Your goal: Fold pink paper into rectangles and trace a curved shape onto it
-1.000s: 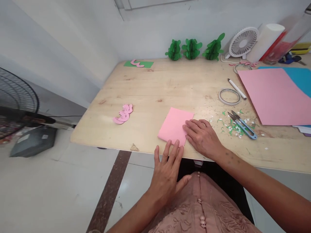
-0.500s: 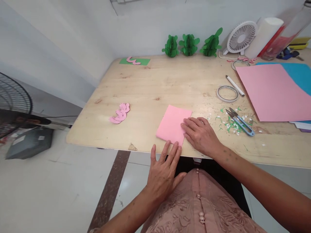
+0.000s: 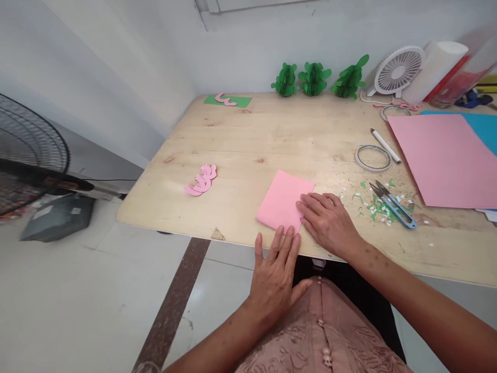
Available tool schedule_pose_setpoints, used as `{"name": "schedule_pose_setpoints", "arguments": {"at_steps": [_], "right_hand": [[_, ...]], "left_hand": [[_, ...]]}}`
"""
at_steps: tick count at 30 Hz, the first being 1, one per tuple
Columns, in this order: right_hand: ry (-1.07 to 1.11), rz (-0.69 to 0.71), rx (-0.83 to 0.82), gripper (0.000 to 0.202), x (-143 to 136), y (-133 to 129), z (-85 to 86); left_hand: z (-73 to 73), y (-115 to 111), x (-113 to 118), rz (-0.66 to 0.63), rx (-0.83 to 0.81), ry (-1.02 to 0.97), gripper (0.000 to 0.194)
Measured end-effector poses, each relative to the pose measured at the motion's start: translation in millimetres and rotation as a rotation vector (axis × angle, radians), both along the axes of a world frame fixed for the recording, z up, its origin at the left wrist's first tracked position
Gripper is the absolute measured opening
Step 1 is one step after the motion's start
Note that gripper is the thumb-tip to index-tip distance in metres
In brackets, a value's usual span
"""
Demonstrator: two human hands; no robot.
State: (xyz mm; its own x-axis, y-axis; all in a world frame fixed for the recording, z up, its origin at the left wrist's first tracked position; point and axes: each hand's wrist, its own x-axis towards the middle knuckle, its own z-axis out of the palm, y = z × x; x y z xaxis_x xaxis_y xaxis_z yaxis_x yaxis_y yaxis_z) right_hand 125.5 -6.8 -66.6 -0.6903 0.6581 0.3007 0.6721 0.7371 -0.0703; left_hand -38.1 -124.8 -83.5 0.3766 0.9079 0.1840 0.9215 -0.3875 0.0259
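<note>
Pink cut-outs (image 3: 208, 176) at the left of the worktop (image 3: 233, 140) lie just as they lay a second ago, and hardly anything else has changed: the view has shifted slightly, and the left thumb reaches a little farther out than half a second ago. The left hand (image 3: 274, 285) is spread, its fingertips on the near edge of one pink folded paper (image 3: 283, 199), which lies flat close to the worktop's front edge. The right hand (image 3: 330, 223) has its fingers nearly together, laid on the paper's right edge, pinching nothing. With both hands at those same places, the paper seems to be steadied rather than reshaped.

Counting from the left: one floor fan (image 3: 39, 173); the cut-outs, overlapping too much to number; one green card (image 3: 241, 102) bearing one wavy strip (image 3: 227, 102); three green paper figures (image 3: 313, 80); two tape rings (image 3: 373, 169); one marker (image 3: 385, 145); one pair of snips (image 3: 394, 209) among countless scraps (image 3: 375, 210); one desk fan (image 3: 398, 72); one white roll (image 3: 437, 72); one large pink sheet (image 3: 446, 160) over at least one blue sheet (image 3: 483, 129).
</note>
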Motion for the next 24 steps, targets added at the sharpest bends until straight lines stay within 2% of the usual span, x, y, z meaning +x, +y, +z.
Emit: {"name": "schedule_pose_setpoints", "arguments": {"at_steps": [6, 11, 14, 16, 24], "right_hand": [[0.003, -0.004, -0.001, 0.030, 0, 0, -0.6], [0.008, 0.002, 0.015, 0.029, 0, 0, -1.5], [0.006, 0.005, 0.022, 0.030, 0, 0, -1.9], [0.007, 0.007, 0.022, 0.031, 0, 0, -1.9], [0.012, 0.007, 0.005, 0.030, 0, 0, 0.5]], "left_hand": [[4.2, -15, -10, 0.003, -0.003, -0.081, 0.074], [15.9, 14, -14, -0.020, 0.001, -0.058, 0.074], [15.3, 32, -12, -0.046, -0.041, -0.001, 0.075], [11.8, 35, -14, -0.039, -0.063, 0.026, 0.078], [2.2, 10, -34, 0.139, -0.065, 0.024, 0.084]]}}
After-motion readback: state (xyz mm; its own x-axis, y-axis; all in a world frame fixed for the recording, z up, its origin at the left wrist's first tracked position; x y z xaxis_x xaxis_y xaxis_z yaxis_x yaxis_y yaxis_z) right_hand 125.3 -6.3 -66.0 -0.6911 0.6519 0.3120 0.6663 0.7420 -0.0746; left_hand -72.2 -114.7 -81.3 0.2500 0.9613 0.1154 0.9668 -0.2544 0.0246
